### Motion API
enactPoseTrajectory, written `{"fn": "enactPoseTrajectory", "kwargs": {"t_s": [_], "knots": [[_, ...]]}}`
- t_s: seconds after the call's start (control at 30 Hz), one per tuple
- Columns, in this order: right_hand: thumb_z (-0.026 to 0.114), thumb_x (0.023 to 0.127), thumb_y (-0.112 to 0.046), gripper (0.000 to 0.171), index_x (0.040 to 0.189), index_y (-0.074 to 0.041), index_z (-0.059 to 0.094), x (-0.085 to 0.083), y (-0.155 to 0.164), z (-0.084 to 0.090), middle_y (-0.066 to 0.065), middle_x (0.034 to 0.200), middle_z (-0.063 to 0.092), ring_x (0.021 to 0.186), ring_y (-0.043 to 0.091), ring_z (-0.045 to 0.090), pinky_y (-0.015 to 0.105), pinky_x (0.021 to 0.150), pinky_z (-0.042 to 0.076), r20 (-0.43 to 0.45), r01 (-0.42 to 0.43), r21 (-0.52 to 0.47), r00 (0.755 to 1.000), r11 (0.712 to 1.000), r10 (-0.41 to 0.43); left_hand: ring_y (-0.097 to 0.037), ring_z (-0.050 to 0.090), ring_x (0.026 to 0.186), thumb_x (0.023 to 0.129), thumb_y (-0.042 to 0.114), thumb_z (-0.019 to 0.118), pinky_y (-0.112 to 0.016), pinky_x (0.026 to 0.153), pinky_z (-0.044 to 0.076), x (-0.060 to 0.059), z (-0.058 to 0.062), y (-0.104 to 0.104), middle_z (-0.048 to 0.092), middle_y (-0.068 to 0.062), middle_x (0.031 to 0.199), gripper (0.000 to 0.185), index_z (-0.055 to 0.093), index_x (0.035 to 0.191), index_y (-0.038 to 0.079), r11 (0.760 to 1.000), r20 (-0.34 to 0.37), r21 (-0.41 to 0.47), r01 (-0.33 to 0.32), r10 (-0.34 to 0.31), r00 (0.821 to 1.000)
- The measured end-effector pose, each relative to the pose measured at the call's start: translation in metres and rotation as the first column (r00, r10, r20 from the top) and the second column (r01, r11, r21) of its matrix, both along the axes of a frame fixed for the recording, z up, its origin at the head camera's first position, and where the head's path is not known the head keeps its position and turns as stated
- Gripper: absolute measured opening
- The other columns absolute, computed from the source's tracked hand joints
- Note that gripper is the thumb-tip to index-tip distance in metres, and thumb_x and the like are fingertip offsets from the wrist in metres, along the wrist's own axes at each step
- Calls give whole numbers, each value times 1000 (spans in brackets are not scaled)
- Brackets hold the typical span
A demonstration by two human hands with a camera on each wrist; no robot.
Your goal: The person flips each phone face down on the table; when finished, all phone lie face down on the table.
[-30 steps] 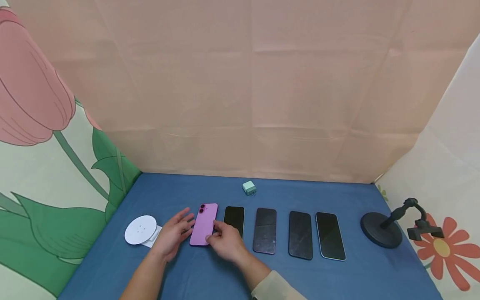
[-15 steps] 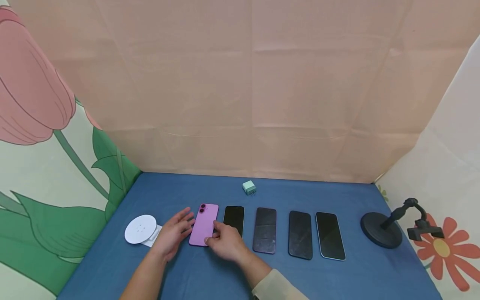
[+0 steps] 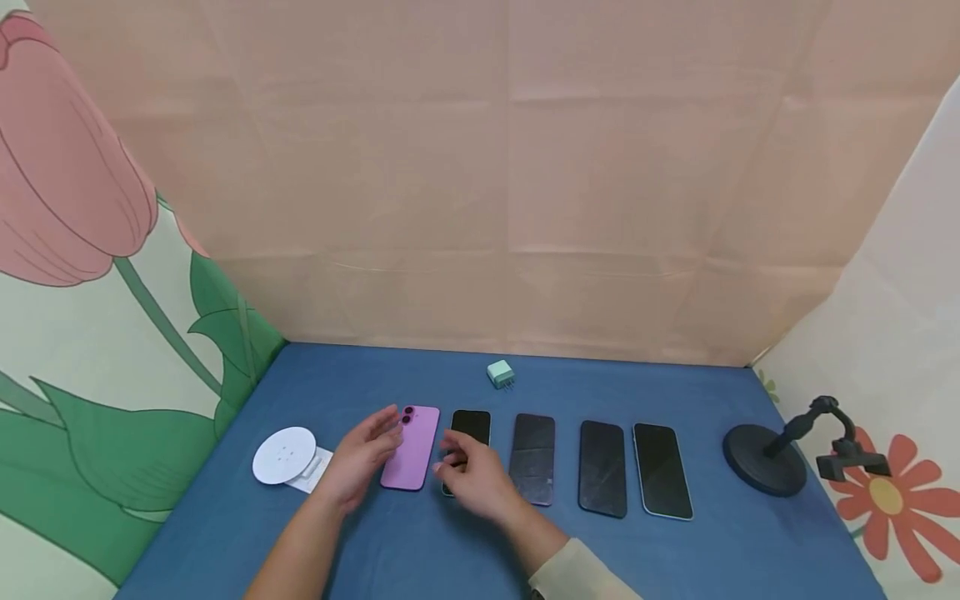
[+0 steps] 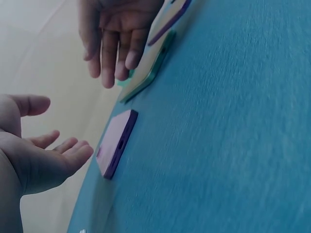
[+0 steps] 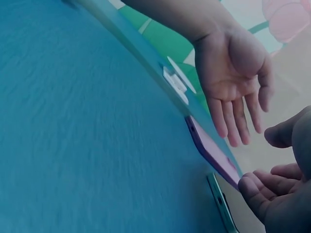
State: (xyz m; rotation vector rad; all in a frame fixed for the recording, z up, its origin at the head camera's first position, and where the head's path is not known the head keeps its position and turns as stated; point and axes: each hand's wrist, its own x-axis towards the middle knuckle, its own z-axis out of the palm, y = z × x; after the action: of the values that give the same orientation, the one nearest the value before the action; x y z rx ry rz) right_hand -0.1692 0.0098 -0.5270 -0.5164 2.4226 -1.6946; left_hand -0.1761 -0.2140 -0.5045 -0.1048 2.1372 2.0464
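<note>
A pink phone [image 3: 412,447] lies back up on the blue tablecloth [image 3: 450,550], leftmost in a row of phones. My left hand [image 3: 365,456] hovers just left of it with fingers straight, holding nothing. My right hand [image 3: 474,475] hangs above the black phone [image 3: 472,425] next to it, fingers relaxed and apart, off the pink phone. The left wrist view shows the pink phone [image 4: 116,143] flat between both hands, untouched. From the right wrist, the pink phone [image 5: 212,151] lies under the left hand [image 5: 233,80].
Three more dark phones [image 3: 602,467] lie in the row to the right. A white round charging pad [image 3: 284,456] sits at the left, a mint plug adapter [image 3: 500,374] behind the row, a black phone stand [image 3: 780,454] at the right. Fabric walls enclose the table.
My right hand has let go of the pink phone and lifted to the right, over the black phone. My left hand has risen slightly off the phone's left edge.
</note>
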Motion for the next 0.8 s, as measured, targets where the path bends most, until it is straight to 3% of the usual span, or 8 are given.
{"fn": "enactPoseTrajectory", "kwargs": {"t_s": [0.23,0.53,0.8], "knots": [[70,99,-20,52,144,1,57,-6,12,-3,11,129,69,106,20,65,32,91,57,-11,39,31,999,999,-39,-40,41,147,101,10,63,-57,118,35,-2,-4,16,38,-24,162,66,34,159,-2,1000,-37,-16,16,-16,999],[72,96,-17,51,141,2,59,-11,23,-4,12,127,70,106,23,68,34,89,58,-41,73,35,997,997,-71,-39,42,146,99,9,66,-55,117,37,-5,-14,34,42,-25,159,66,37,157,-4,999,-42,21,48,-47,998],[71,97,-16,51,142,2,58,-11,33,-2,13,129,69,109,27,67,38,92,58,-44,94,75,995,993,-90,-43,39,147,99,7,65,-55,118,35,-4,-14,44,39,-27,160,65,36,156,-5,996,-40,33,80,-78,996]]}}
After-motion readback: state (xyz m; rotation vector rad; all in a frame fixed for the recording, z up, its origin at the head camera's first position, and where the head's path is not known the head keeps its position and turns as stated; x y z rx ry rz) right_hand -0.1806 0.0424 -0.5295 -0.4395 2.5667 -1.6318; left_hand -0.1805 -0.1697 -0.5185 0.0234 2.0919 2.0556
